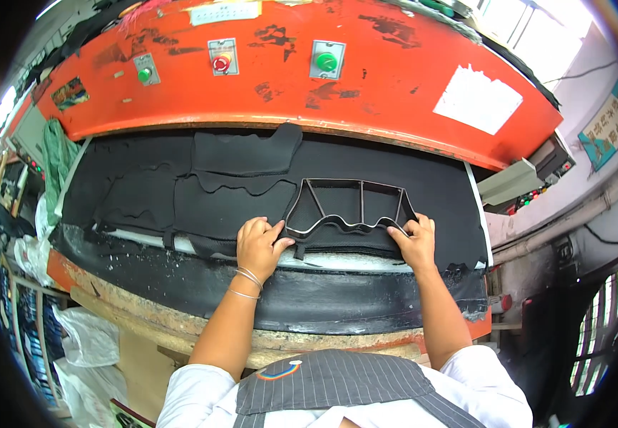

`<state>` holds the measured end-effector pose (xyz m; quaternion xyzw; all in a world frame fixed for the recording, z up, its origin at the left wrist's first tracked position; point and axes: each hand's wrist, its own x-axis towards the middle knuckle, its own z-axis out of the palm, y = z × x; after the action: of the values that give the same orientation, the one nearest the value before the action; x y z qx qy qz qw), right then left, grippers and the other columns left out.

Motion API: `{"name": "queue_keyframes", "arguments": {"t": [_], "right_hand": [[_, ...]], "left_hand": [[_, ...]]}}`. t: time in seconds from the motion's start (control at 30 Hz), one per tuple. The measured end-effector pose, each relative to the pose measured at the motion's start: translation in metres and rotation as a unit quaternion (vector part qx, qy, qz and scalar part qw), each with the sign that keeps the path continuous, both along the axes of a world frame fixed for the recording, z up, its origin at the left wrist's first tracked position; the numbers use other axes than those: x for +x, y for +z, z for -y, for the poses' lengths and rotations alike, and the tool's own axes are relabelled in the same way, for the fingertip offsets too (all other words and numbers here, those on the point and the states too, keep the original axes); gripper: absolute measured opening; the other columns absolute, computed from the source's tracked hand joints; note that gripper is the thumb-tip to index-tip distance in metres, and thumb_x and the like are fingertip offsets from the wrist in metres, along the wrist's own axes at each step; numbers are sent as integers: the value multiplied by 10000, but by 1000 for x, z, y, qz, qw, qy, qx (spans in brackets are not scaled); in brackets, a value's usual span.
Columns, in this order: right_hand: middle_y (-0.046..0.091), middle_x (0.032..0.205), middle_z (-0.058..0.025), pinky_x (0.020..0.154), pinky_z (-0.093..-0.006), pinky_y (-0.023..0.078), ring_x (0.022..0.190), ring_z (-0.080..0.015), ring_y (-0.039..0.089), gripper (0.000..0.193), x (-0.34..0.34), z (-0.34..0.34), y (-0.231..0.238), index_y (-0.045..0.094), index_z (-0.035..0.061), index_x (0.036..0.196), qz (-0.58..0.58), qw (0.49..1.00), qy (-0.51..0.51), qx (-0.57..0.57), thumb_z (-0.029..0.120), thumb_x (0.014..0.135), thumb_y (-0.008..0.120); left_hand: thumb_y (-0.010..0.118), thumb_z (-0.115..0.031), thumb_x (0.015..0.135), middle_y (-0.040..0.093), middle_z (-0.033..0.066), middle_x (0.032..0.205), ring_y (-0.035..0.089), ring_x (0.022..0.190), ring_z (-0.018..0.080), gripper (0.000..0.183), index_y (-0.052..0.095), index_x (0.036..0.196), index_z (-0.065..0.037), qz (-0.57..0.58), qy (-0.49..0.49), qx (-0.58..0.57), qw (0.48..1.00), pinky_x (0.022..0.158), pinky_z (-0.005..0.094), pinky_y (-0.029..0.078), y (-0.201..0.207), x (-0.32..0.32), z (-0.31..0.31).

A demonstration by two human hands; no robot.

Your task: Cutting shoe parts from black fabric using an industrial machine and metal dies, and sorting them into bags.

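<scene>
Metal frame (361, 203) is sitting on black sheet material (437, 185), right of the middle, its wavy side facing the person. The left hand (257, 246) is closing thumb and forefinger about the frame's near left corner, its other fingers curling; the right hand (419, 246) is pinching the near right corner between thumb and fingers. Neither hand is spreading wide, and only the two ends are being held, so pushing harder on one side could skew the frame. Its left end is lying just beside a black panel (234, 207) with a wavy outline, and a small slip leftward could bring the two outlines over each other. An orange beam (394, 107) is spanning the far side; if it came over the frame with fingers at the corners, they could get caught. Toward the person, the wavy side is running near the front of the black layers, where a white layer (323, 262) is showing, so drawing the frame closer could carry it past the material. Freer room is lying to the right, where plain black sheet is stretching toward a white board edge (477, 203).
</scene>
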<state>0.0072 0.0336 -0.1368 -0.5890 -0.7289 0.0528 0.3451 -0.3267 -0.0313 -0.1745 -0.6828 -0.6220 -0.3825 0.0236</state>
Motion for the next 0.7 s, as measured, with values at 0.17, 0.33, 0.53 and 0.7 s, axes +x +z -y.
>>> {"name": "queue_keyframes", "arguments": {"t": [0.17, 0.33, 0.53, 0.7], "right_hand": [[576, 1158, -178, 901, -416, 415, 1053, -339, 500, 305, 2, 8, -5, 641, 33, 811, 58, 998, 11, 3, 255, 694, 815], [496, 1374, -183, 1078, -434, 321, 1264, -357, 434, 912, 21, 14, 7, 450, 52, 1392, 53, 990, -3, -131, 276, 607, 856], [459, 1427, -168, 1122, -457, 243, 1330, -370, 360, 932, 37, 10, -8, 469, 48, 1371, 72, 986, 19, -147, 380, 592, 858], [475, 1421, -143, 1129, -473, 229, 1335, -409, 342, 928, 37, 5, -8, 482, 58, 1364, 47, 986, 18, -156, 417, 593, 852]], "left_hand": [[764, -319, 695, 555, 33, 812, 556, 1008, 276, 347, 730, 953, -89, 16, -11, 26, 999, 880, 408, 413, -3, -1, -4], [765, -282, 700, 557, 15, 788, 562, 998, 260, 300, 741, 939, -104, 12, 0, 41, 999, 885, 409, 415, -6, -5, -4], [769, -266, 694, 575, -2, 779, 562, 1016, 245, 271, 747, 916, -112, 17, 3, 42, 999, 891, 407, 408, -10, -7, -12], [736, -300, 736, 601, 10, 797, 551, 1035, 255, 286, 745, 957, -118, 3, 10, -5, 1000, 912, 427, 401, -8, -5, -15]]}}
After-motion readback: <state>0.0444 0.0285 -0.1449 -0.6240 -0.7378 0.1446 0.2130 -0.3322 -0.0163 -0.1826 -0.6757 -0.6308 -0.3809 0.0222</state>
